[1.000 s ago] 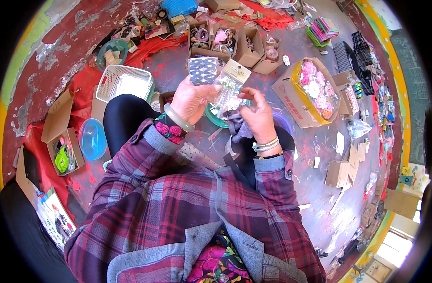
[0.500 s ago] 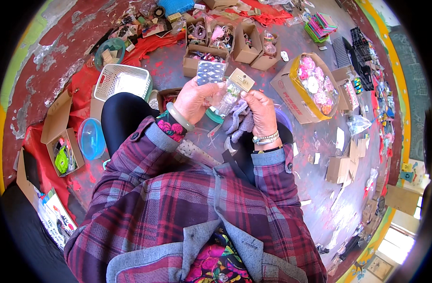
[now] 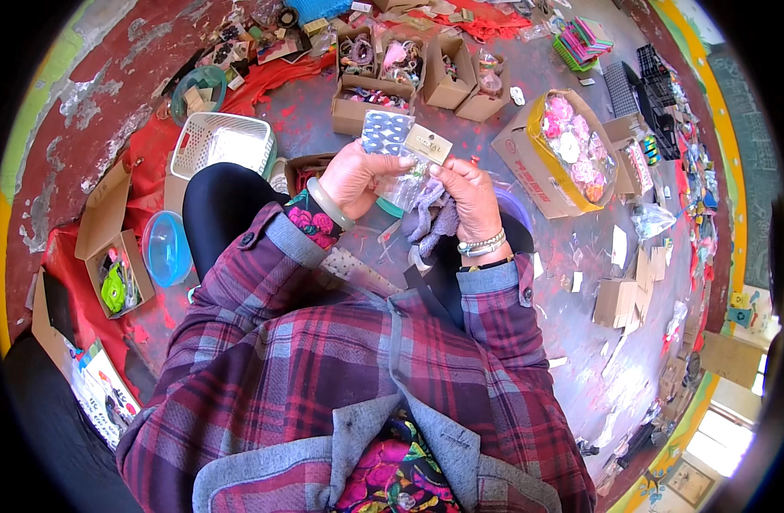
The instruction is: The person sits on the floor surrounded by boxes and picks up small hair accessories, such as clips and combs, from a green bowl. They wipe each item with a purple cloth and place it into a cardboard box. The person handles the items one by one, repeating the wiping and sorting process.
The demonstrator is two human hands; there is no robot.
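Observation:
My left hand [image 3: 352, 179], with a pale bangle at the wrist, is closed on a small clear plastic bag [image 3: 399, 191] and a sheet with rows of dark blue-grey shapes [image 3: 386, 130]. My right hand [image 3: 475, 202], with bracelets at the wrist, pinches the lower edge of a beige card [image 3: 428, 144] with print on it. The card sits beside the sheet, over the top of the bag; whether it is joined to the bag I cannot tell. Below the right fingers hangs a bunched purple-grey cloth item [image 3: 432, 221], perhaps resting on my lap.
Cardboard boxes of hair accessories [image 3: 373, 103] stand ahead. A taped box of pink and white flowers [image 3: 571, 154] is at the right. To the left are a white basket [image 3: 225, 121], a blue clear bowl [image 3: 167, 248] and an open carton [image 3: 106, 224]. Paper scraps and flattened cardboard [image 3: 618, 301] lie at right.
The beige card has shifted slightly left, closer to the patterned sheet. My right hand has moved a little with it, and the clear bag's lower part sits differently.

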